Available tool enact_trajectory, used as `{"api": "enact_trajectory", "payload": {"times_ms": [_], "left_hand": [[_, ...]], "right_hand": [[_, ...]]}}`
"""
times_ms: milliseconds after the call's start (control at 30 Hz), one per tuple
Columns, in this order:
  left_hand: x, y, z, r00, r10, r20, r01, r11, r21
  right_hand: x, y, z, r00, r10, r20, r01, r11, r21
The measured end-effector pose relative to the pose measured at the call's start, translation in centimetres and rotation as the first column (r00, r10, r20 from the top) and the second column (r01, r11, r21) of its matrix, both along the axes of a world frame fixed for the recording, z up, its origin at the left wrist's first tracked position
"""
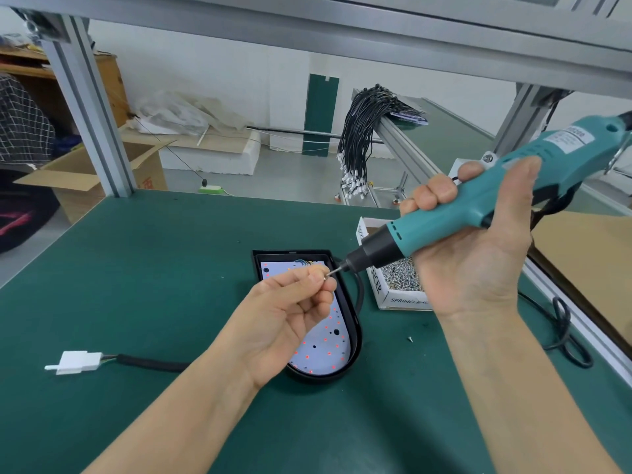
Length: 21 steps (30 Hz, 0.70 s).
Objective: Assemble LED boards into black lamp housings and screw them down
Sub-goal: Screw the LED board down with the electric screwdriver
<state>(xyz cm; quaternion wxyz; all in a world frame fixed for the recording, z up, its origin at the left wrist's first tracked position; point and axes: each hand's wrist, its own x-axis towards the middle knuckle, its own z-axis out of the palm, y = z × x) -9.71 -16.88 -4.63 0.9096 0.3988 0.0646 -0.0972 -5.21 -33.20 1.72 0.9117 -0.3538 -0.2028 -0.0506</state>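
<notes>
In the head view, a black lamp housing (354,331) lies flat on the green bench top (154,268) at the centre of the frame, with a white LED board (326,354) seated inside it, its red dots showing at the lower, rounded end. The left hand (290,313) hovers over the housing, thumb and forefinger pinching a small screw (327,275) against the tip of the screwdriver bit (337,269); the other fingers are curled into the palm. The right hand (478,254), at centre right, is wrapped round the teal electric screwdriver (478,200), which slants from the upper right down to the screw.

Just right of the housing, partly behind the right hand, stands a white cardboard box (386,295) filled with silver screws (402,273). One loose screw (410,339) lies on the bench below the box. A black cable (154,364) runs left from under the left wrist to a white connector (73,362) at the lower left. A bundle of black wires (359,131) hangs over a rail at upper centre.
</notes>
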Motion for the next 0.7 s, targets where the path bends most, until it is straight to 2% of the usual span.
{"api": "enact_trajectory", "payload": {"times_ms": [433, 533, 600, 700], "left_hand": [[-0.08, -0.37, -0.39, 1.0, -0.001, -0.012, 0.001, 0.999, -0.047], [-0.19, -0.5, -0.54, 1.0, -0.006, -0.021, 0.004, 0.997, -0.075], [-0.32, -0.67, -0.69, 1.0, -0.009, -0.019, 0.008, 0.998, -0.065], [-0.31, -0.76, -0.69, 1.0, -0.011, -0.014, 0.01, 0.998, -0.067]], "right_hand": [[0.09, -0.12, 0.09, 0.999, 0.049, 0.018, -0.049, 0.999, -0.018], [0.16, -0.38, 0.27, 0.991, 0.11, 0.076, -0.102, 0.989, -0.108], [0.25, -0.47, 0.41, 0.991, 0.075, 0.108, -0.05, 0.974, -0.22], [0.5, -0.44, 0.57, 0.991, 0.044, 0.124, -0.014, 0.973, -0.229]]}}
